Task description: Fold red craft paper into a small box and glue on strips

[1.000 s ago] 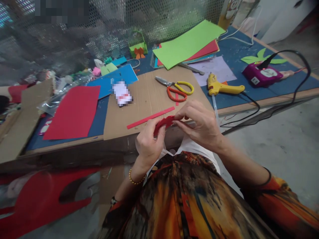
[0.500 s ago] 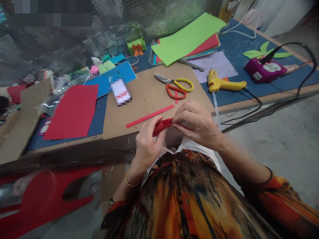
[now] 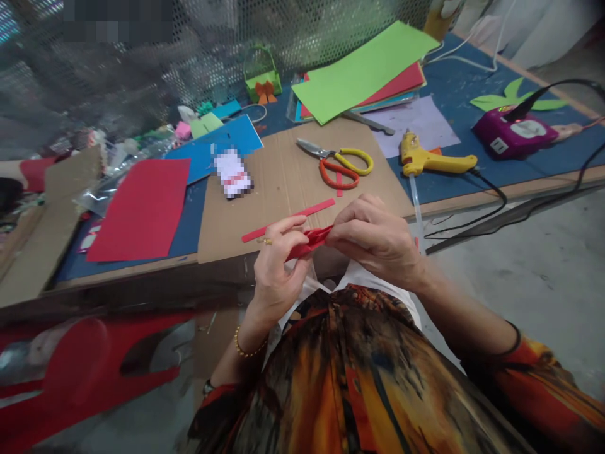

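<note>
A folded piece of red craft sheet [image 3: 307, 243] is held between both hands just off the table's front edge. My left hand [image 3: 278, 265] grips its left part between thumb and fingers, a ring showing on one finger. The fingertips of my right hand [image 3: 375, 236] pinch its right end, hiding that part. Behind the hands a narrow red strip [image 3: 288, 219] lies on a sheet of cardboard [image 3: 269, 183]. Beyond it rest scissors [image 3: 335, 165] with one yellow and one orange-red handle, over a shorter red strip [image 3: 339, 183].
A yellow hot glue gun [image 3: 435, 161] lies at the right, its cord running to a purple power box [image 3: 515, 135]. Left are a red sheet [image 3: 142, 211] and a blue sheet [image 3: 227, 142]. Green sheets [image 3: 366, 69] and a small green basket [image 3: 262, 82] stand behind.
My left fingers have lifted and shifted along the folded red piece, baring the ring. My right hand keeps its pinch. The whole view has shifted slightly.
</note>
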`<action>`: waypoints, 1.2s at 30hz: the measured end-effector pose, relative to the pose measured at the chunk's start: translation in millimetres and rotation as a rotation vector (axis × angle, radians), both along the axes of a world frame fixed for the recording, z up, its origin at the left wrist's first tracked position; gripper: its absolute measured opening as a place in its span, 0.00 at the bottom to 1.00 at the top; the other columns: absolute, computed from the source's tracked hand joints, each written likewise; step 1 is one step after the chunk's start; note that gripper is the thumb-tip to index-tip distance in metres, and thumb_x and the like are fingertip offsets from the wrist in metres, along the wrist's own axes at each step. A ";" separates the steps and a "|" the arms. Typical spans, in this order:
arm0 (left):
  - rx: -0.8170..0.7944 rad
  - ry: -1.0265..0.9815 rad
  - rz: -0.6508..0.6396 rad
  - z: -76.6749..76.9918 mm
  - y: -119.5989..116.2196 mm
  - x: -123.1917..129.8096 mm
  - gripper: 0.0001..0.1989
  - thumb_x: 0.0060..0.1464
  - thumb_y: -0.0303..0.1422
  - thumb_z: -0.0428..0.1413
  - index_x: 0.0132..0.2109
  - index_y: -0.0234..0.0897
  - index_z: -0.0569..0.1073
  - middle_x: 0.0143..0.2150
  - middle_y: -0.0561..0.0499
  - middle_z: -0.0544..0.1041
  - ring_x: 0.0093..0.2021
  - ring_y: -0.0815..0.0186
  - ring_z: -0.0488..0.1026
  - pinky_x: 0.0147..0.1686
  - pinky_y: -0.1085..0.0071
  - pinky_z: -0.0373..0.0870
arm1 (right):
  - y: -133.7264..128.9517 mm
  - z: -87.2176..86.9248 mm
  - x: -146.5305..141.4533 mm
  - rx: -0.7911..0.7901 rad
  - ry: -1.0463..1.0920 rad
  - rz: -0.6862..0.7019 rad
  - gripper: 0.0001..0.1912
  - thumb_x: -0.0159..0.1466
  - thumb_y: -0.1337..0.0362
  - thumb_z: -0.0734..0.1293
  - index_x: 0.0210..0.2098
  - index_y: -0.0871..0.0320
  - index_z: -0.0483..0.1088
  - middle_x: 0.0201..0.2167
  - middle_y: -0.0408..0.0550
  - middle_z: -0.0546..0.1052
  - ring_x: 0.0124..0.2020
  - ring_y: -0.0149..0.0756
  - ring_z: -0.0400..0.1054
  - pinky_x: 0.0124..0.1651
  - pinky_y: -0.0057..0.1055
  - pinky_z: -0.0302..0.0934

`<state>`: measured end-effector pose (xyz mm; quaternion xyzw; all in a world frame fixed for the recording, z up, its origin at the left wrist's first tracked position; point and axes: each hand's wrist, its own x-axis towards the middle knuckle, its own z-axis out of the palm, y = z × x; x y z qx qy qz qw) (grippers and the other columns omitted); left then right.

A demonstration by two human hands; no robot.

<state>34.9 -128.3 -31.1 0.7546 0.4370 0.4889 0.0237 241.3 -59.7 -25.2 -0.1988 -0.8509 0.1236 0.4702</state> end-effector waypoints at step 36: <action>0.134 0.274 0.064 19.6 -4.6 -11.4 0.10 0.64 0.26 0.63 0.47 0.41 0.70 0.54 0.43 0.81 0.55 0.57 0.82 0.54 0.58 0.81 | -12.6 -5.9 -4.4 0.251 -0.017 -0.106 0.11 0.74 0.69 0.66 0.50 0.49 0.79 0.36 0.43 0.79 0.37 0.35 0.68 0.40 0.40 0.54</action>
